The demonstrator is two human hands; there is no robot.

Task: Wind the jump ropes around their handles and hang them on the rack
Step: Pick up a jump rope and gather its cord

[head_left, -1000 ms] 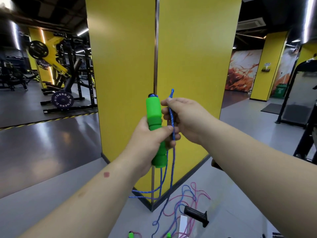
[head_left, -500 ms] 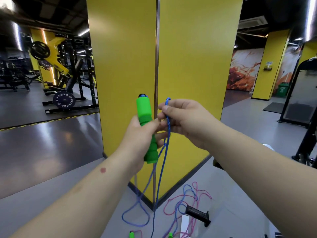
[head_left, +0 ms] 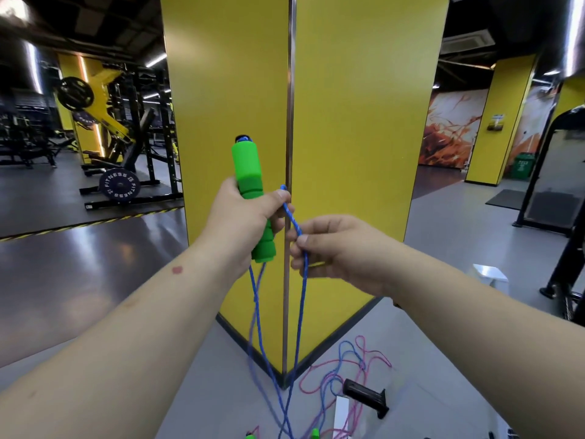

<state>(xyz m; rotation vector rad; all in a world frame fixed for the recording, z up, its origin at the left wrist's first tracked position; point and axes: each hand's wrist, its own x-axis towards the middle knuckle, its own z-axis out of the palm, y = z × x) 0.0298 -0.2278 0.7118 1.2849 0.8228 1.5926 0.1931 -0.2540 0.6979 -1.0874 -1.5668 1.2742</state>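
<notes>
- blue rope (head_left: 302, 299) hangs in two strands from the hands to the floor, just right of the handle
- green handle (head_left: 251, 191) stands near upright, left hand (head_left: 245, 217) wrapped round its lower half
- right hand (head_left: 335, 251) just beside, lower, pinches the rope between thumb and fingers

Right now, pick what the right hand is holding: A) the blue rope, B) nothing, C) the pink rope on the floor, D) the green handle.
A: the right hand pinches the blue rope beside the green handle, which the left hand grips.
</notes>
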